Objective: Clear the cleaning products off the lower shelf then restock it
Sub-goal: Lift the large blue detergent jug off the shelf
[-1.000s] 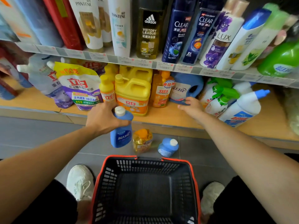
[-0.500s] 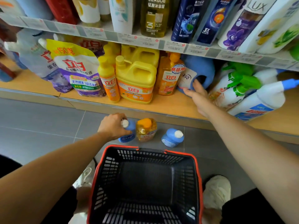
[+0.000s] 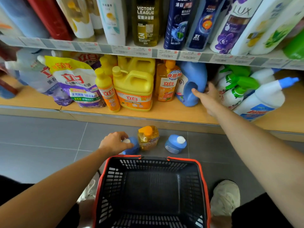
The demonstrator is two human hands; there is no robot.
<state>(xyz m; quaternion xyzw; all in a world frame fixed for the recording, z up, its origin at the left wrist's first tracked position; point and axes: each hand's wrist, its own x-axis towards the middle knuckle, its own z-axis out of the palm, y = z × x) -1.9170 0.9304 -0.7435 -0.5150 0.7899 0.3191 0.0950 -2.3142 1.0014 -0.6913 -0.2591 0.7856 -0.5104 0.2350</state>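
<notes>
My left hand (image 3: 115, 143) grips the top of a small blue bottle with a white cap (image 3: 132, 145) standing on the grey floor. Beside it stand a small orange bottle (image 3: 148, 137) and a second small blue bottle (image 3: 176, 143). My right hand (image 3: 207, 97) reaches onto the lower wooden shelf (image 3: 172, 112) and curls round the handle side of a large blue detergent jug (image 3: 192, 83). Yellow jugs (image 3: 134, 89), an orange soap bottle (image 3: 166, 83) and refill pouches (image 3: 77, 83) remain on that shelf.
An empty black basket with a red rim (image 3: 151, 191) sits on the floor between my shoes. White spray bottles with green and blue nozzles (image 3: 246, 89) lean at the shelf's right. Shampoo bottles (image 3: 177, 22) fill the upper shelf.
My left hand lowered the small blue bottle from shelf height to the floor beside the orange one. My right hand slid deeper along the shelf to the big blue jug.
</notes>
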